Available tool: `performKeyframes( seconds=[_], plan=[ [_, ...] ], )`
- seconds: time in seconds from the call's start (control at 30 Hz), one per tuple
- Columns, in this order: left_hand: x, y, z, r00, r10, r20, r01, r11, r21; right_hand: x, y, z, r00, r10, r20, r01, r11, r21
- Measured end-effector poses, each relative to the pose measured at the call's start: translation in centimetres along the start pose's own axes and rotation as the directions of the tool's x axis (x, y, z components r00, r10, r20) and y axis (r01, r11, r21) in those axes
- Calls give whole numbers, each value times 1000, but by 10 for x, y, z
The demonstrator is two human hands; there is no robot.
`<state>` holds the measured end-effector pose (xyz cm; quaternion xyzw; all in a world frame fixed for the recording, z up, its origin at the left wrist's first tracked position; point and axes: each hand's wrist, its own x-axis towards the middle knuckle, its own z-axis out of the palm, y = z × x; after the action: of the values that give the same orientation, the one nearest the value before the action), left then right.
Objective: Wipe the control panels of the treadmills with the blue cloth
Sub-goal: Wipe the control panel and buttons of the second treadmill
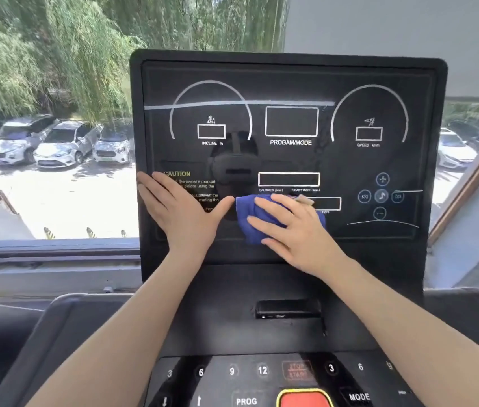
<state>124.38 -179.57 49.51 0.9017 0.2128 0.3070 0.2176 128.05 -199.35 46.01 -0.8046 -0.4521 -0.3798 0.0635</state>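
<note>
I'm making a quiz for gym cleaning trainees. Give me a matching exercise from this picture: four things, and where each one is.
Things:
1. blue cloth
2. left hand
3. red button
4. parked cars

Places:
A. outside the window
B. flat on the CAUTION text
C. under the right hand
D. bottom edge of the lower console

Pairs: 1-C, 2-B, 3-D, 4-A

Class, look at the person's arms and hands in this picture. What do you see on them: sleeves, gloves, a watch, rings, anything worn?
Both forearms are bare up to the bottom edge of the picture; no sleeve shows. The left hand and right hand wear no gloves. No watch, bracelet or ring is visible on either wrist or on the fingers that show.
</note>
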Motion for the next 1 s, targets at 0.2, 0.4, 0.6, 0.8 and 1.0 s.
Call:
performKeyframes(
  seconds=[0.2,0.4,0.6,0.8,1.0],
  plan=[
    [-3,-11,-11,996,59,72,-56,997,-43,29,22,-4,966,169,-194,-184,981,-60],
    [-7,-31,-23,971,201,127,-204,979,16,3,-47,27,952,251,-178,-266,962,-68],
    [-5,-46,-32,933,297,204,-332,929,163,8,-17,15,970,170,-172,-197,968,-153],
    [-4,-54,-32,913,356,202,-395,895,207,18,-15,13,745,543,-387,-605,795,-51],
    [-3,-59,-26,906,381,184,-411,896,165,13,-84,40,911,319,-260,-355,929,-101]
  ],
)
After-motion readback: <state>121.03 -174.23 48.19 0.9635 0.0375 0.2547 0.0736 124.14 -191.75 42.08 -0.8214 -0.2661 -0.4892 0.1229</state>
